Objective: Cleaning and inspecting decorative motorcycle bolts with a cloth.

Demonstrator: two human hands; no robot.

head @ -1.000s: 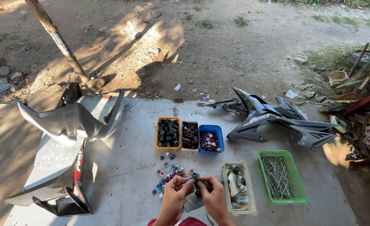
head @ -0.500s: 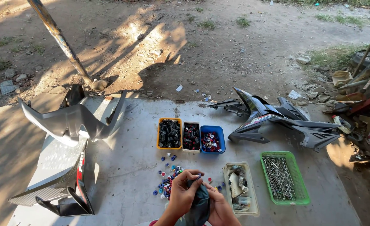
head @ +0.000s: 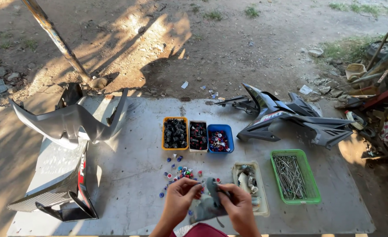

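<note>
**Small grey part held between both hands, low over the counter**

We see the left hand [head: 181, 199] and the right hand [head: 238, 206] both pinched on a small grey plastic part [head: 210, 193], held just above the near edge of the counter [head: 128, 184]. Each hand grasps it with fingertips, the left at its upper left edge, the right along its right side.

We judge the part light and stiff, a thin moulded piece that could flex or crack if squeezed hard (its exact shape is too small to make out). Its surface looks smooth, so a grip on the edges, as now, seems safer than on the flat face.

Just beyond the hands lie scattered small coloured clips [head: 181, 173]. Further back stand three small trays side by side: an orange tray [head: 175, 133] of black pieces, a white tray [head: 198, 136] and a blue tray [head: 220, 139]. To the right sit a clear tray [head: 249, 184] and a green basket [head: 295, 175] of long metal pins. Motorcycle fairing panels [head: 71, 123] rest at the counter's left and right ends.
</note>
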